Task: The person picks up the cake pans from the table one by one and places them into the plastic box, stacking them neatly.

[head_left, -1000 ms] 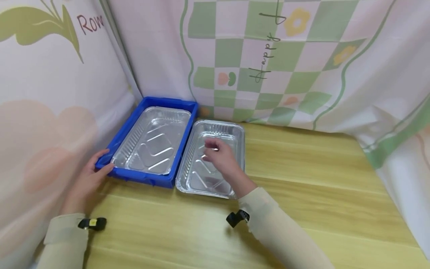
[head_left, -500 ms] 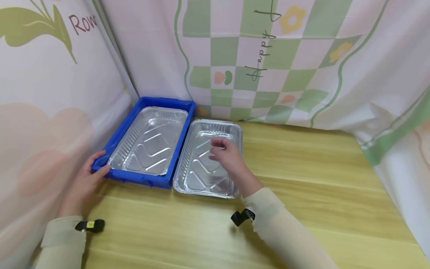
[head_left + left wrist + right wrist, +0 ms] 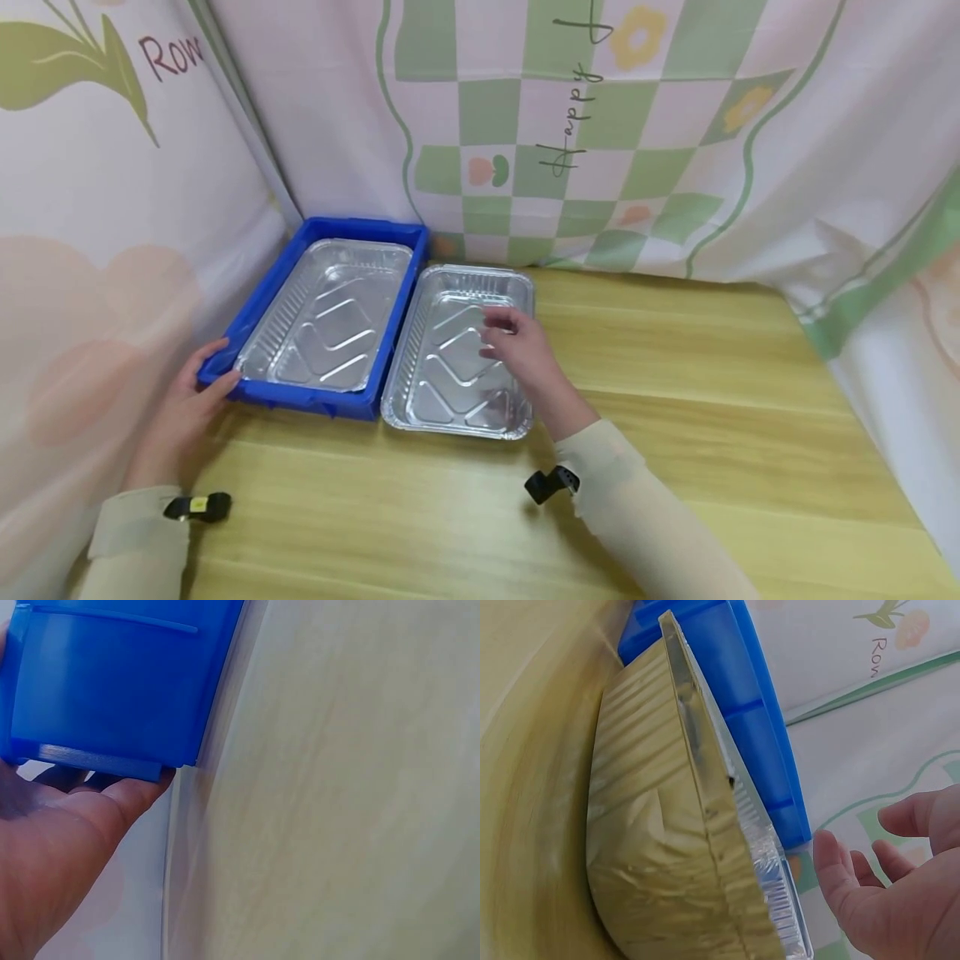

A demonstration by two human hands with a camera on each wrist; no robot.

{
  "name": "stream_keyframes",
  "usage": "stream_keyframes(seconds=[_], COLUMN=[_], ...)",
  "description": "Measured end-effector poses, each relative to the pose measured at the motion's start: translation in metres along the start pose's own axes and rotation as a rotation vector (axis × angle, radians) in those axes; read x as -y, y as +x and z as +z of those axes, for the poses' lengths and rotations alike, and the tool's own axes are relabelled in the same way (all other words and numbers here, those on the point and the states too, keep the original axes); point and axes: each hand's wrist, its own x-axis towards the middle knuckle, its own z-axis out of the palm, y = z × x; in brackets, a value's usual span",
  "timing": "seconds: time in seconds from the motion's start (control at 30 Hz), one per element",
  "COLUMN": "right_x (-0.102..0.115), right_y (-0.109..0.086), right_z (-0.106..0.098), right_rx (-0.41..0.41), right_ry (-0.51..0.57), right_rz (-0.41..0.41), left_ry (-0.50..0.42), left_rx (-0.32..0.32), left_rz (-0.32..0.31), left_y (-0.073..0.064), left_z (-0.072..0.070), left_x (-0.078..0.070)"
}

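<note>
In the head view, my left hand (image 3: 183, 412) grips the near left corner of a blue plastic crate (image 3: 303, 400), its thumb at the near side and its fingers at the left side. The left wrist view shows the fingers of my left hand (image 3: 67, 840) against the crate's blue wall (image 3: 112, 682). Inside the crate lies a foil pan (image 3: 330, 321). Beside it on the right, a second foil pan (image 3: 450, 358) stands on the table. Over this pan's right part hovers my right hand (image 3: 521, 346), fingers loosely bent and holding nothing; the right wrist view shows the hand (image 3: 907, 885) apart from the pan's rim.
A wooden table (image 3: 675, 400) extends to the right and front. Printed cloth hangs as a back wall (image 3: 555, 125) and as a left wall (image 3: 112, 208) close to the crate. A dark wrist camera (image 3: 551, 483) sits at my right sleeve.
My right hand has shifted right over the second foil pan. The left hand stays at the crate's corner. The whole head view has drifted slightly.
</note>
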Motion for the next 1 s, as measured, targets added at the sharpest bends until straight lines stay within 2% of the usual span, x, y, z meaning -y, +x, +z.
stream_keyframes(seconds=[0.17, 0.37, 0.67, 0.93, 1.0], right_x=[-0.001, -0.003, -0.006, -0.007, -0.007], right_y=[-0.002, -0.003, -0.004, -0.005, -0.006], right_z=[-0.007, -0.017, -0.025, -0.041, -0.045], right_rx=[-0.014, -0.021, -0.043, -0.083, -0.090], right_ry=[-0.012, -0.009, -0.001, -0.043, -0.044], right_rz=[0.013, 0.011, 0.006, 0.015, 0.022], left_ry=[-0.013, -0.135, -0.144, -0.183, -0.170], left_rx=[0.001, 0.008, 0.003, -0.001, -0.006], left_rz=[0.004, -0.002, -0.017, -0.015, -0.012], left_y=[0.000, -0.001, 0.001, 0.001, 0.001], left_z=[0.000, 0.002, 0.002, 0.002, 0.003], left_x=[0.003, 0.002, 0.004, 0.004, 0.005])
